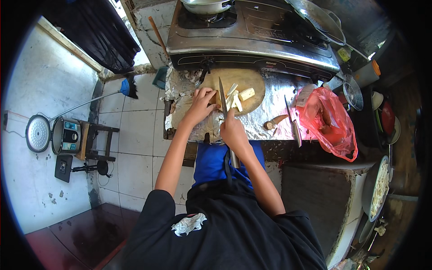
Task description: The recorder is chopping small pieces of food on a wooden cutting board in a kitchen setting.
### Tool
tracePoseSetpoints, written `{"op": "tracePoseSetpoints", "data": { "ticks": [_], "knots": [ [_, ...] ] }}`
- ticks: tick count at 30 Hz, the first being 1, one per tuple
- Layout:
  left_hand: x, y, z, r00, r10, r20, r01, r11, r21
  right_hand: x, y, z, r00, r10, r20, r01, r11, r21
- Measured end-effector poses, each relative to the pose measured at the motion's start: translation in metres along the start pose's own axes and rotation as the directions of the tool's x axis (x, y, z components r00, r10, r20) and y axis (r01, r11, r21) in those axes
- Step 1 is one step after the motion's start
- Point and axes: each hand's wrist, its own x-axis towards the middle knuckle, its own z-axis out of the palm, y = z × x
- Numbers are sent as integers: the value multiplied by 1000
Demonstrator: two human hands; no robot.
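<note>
My right hand (234,131) grips a large kitchen knife (222,91), its blade pointing away from me over a round wooden cutting board (254,77). Close to the blade's left side, the fingers of my left hand (202,104) hold a piece of pale root (218,98), partly hidden by the fingers. To the right of the blade, several cut root sticks (237,103) lie loosely on the board beside a thicker peeled chunk (247,94). A brown, unpeeled root piece (275,122) rests off the board, near a smaller knife (295,126).
Foil (209,130) covers the worktop. A Rinnai gas stove (249,40) stands behind the board, carrying a pot (206,6). At right are a red plastic bag (332,135) with brown roots inside and a basin (366,192) of pale cut pieces. An open rice cooker (67,136) sits left.
</note>
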Motion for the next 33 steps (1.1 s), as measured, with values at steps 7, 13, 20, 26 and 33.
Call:
{"op": "tracePoseSetpoints", "data": {
  "ticks": [7,13,20,26,33],
  "knots": [
    [1,0,9,995,-6,-97,10,999,34,-1,-8,-4,999,39,32,-35,992,-123],
    [0,2,6,997,-6,-78,7,1000,14,-2,-12,-2,998,33,52,-24,986,-165],
    [52,19,-4,973,137,-188,-172,967,-190,2,-4,2,987,112,112,-91,979,-184],
    [103,-9,23,930,362,57,-347,921,-177,11,-14,-4,978,123,167,-103,987,-121],
    [92,-7,9,890,445,96,-431,892,-139,13,-33,31,926,354,130,-301,902,-310]
  ]
}}
